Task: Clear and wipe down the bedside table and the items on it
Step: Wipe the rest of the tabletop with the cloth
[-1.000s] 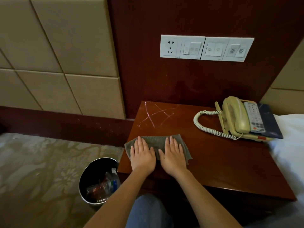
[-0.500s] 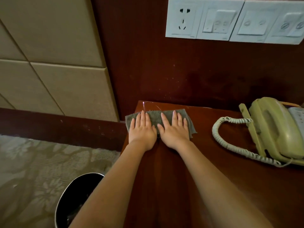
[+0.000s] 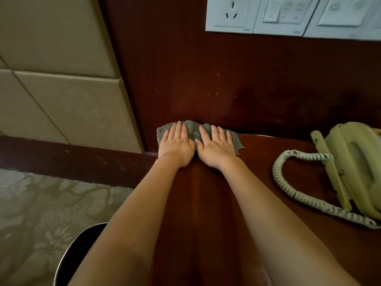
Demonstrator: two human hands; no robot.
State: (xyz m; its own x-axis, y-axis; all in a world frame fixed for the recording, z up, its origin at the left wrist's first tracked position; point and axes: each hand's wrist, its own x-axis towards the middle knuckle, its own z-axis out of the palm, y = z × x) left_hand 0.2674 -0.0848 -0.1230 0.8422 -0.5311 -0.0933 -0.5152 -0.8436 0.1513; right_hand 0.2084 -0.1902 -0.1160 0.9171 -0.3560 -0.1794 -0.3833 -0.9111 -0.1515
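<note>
A grey cloth (image 3: 193, 129) lies bunched at the back left corner of the dark wooden bedside table (image 3: 257, 182), pressed against the wood wall panel. My left hand (image 3: 177, 144) and my right hand (image 3: 216, 147) lie flat on it side by side, fingers pointing at the wall, palms pressing down. A cream corded telephone (image 3: 354, 168) rests on the table's right side, its coiled cord (image 3: 292, 182) looping toward the middle.
White socket and switch plates (image 3: 288, 15) sit on the wood panel above. A padded beige wall (image 3: 61, 79) is to the left. The rim of a dark waste bin (image 3: 72, 250) stands on the patterned carpet (image 3: 41, 213) beside the table's left edge.
Both hands have pushed the cloth from the table's front left toward the back, until it bunched against the wall panel. The view has closed in on the table.
</note>
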